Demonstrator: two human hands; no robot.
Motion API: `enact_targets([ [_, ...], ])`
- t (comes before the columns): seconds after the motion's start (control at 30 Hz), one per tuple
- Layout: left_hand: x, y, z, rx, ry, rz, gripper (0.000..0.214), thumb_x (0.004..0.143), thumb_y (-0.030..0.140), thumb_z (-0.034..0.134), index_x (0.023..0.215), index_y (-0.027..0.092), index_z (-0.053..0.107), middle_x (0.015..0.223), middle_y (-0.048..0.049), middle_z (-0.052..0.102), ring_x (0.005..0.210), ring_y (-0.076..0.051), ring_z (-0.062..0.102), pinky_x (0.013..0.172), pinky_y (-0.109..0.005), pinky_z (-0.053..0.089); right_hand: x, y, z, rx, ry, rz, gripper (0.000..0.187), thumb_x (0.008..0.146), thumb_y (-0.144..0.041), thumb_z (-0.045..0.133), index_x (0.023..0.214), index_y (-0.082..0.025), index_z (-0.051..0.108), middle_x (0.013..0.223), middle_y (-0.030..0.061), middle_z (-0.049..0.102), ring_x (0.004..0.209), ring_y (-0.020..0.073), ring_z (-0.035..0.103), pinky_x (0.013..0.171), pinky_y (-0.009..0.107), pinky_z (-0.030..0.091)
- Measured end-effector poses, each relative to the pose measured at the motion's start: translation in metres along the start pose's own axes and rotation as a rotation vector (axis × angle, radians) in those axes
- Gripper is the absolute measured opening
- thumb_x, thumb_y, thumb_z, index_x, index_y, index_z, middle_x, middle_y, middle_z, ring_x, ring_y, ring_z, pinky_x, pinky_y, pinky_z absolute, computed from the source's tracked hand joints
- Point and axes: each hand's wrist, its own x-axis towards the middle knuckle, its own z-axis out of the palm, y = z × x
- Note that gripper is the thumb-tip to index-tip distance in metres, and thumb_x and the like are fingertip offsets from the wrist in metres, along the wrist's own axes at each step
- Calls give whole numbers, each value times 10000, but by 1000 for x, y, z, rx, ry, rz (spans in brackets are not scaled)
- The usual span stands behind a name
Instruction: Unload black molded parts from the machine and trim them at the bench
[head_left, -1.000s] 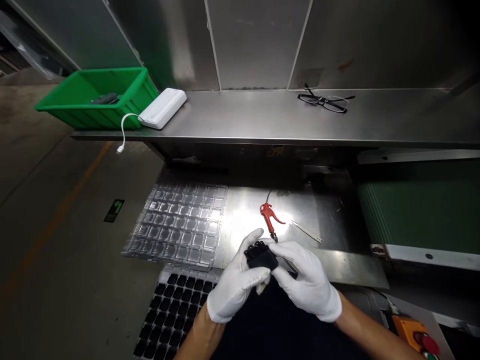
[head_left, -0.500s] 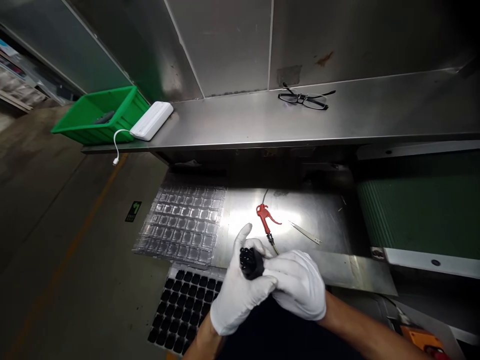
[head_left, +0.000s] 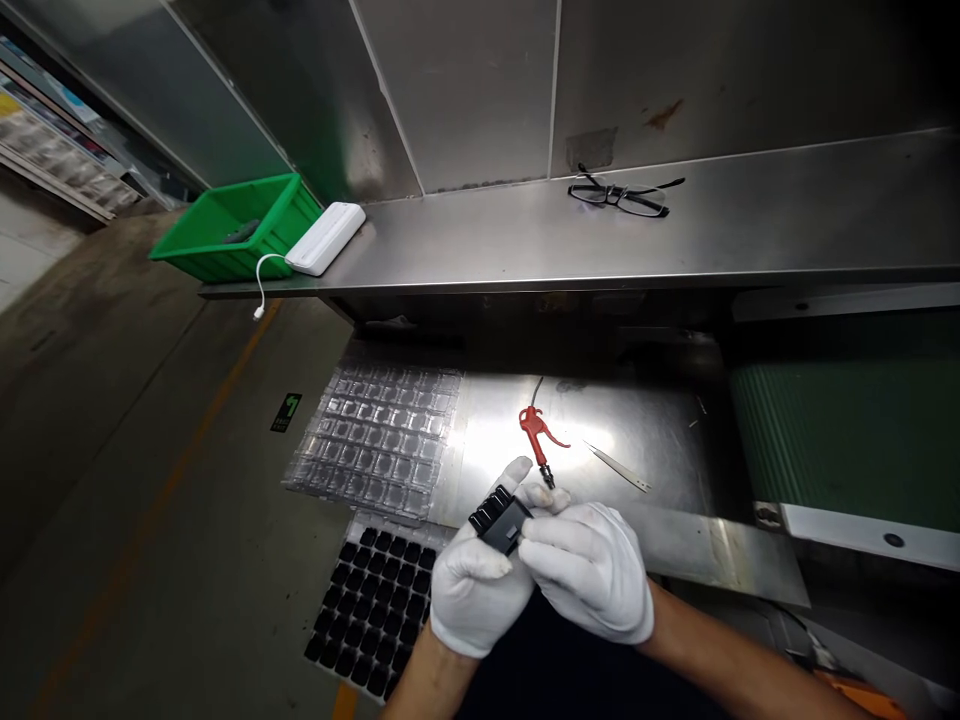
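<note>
A small black plastic connector block (head_left: 500, 520) with a ribbed end is held in front of me, pinched between my left hand (head_left: 480, 570) and my right hand (head_left: 589, 572). Both hands wear white gloves. The left thumb rises beside the block, and the right fingers press on its side. Part of the block is hidden by the gloves. Just beyond my fingertips lies a red air blow gun (head_left: 534, 432) with its dark hose, and slim steel tweezers (head_left: 619, 467) rest to its right.
A clear blister tray (head_left: 375, 440) and a black tray of dark parts (head_left: 367, 600) lie left of my hands. A green conveyor belt (head_left: 847, 430) runs right. A steel shelf (head_left: 480, 240) above holds glasses (head_left: 619, 196), a white power bank (head_left: 325, 238) and a green bin (head_left: 236, 232).
The black block has turned in my fingers, from end-on towards me to lying sideways with its ribbed end to the upper left. My head view has shifted slightly.
</note>
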Motion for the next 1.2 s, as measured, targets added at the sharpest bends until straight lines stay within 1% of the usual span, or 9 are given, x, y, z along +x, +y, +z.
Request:
enact_targets([
  [0.13, 0, 1, -2, 82, -11, -51, 797, 558, 359, 650, 1339, 210, 596, 1251, -156, 665, 1314, -388, 570, 1021, -520, 542, -10, -2, 3, -29, 31, 11, 109, 1063, -194, 523, 1005, -206, 614, 878, -12, 739, 674, 162, 614, 540, 327, 405],
  [0.33, -5, -1, -11, -83, -23, -25, 745, 569, 235, 636, 1314, 207, 632, 1208, -114, 703, 1328, -355, 566, 1078, -510, 509, -16, -5, 7, -45, 14, 44, 103, 1069, -203, 531, 1058, -203, 633, 932, -11, 744, 692, 156, 624, 568, 321, 426],
  [0.43, -9, 0, -16, -85, -74, 6, 698, 635, 192, 651, 1333, 218, 641, 1235, -89, 708, 1323, -327, 571, 1146, -502, 457, -20, -6, 10, -19, 1, 72, 87, 1049, -182, 560, 1077, -204, 638, 951, 2, 739, 723, 161, 645, 602, 321, 456],
  [0.63, -16, 4, -28, 93, -178, 32, 820, 714, 92, 711, 1490, 280, 526, 1400, -38, 629, 1385, -277, 516, 1262, -456, 305, -17, -6, 10, 12, 16, 111, 114, 1057, -179, 531, 1113, -206, 626, 929, 24, 723, 775, 145, 689, 619, 279, 513],
  [0.77, -21, 7, -28, 299, -153, 3, 902, 775, 101, 789, 1551, 377, 424, 1484, -27, 566, 1303, -255, 573, 1206, -452, 384, -17, -5, 10, 45, 32, 113, 96, 1059, -181, 524, 1104, -196, 608, 926, 39, 719, 801, 149, 708, 648, 269, 555],
  [0.9, -23, 10, -22, 433, -137, -18, 943, 779, 133, 798, 1576, 401, 372, 1501, -53, 550, 1133, -250, 659, 1146, -497, 443, -27, -5, 12, 102, 52, 178, 115, 1019, -146, 599, 1129, -177, 611, 961, 49, 721, 840, 150, 714, 689, 273, 553],
  [0.97, -22, 12, -22, 430, -143, -22, 950, 758, 125, 804, 1572, 386, 391, 1509, -58, 549, 1200, -282, 637, 1185, -524, 398, -31, -5, 13, 95, 56, 209, 125, 1014, -148, 608, 1134, -181, 619, 975, 48, 727, 850, 150, 716, 689, 278, 545],
  [1.1, -18, 14, -25, 319, -199, 1, 901, 740, 101, 793, 1542, 350, 466, 1543, -37, 541, 1466, -319, 440, 1286, -516, 244, -33, -5, 17, 84, 87, 230, 188, 991, -131, 628, 1174, -176, 621, 1004, 58, 734, 861, 159, 718, 679, 292, 544],
  [1.2, -14, 14, -27, 234, -245, 21, 827, 733, 74, 746, 1491, 338, 544, 1538, -18, 560, 1517, -318, 377, 1309, -504, 192, -33, -5, 19, 59, 102, 236, 218, 962, -106, 635, 1170, -169, 620, 982, 60, 730, 778, 154, 702, 621, 297, 520],
])
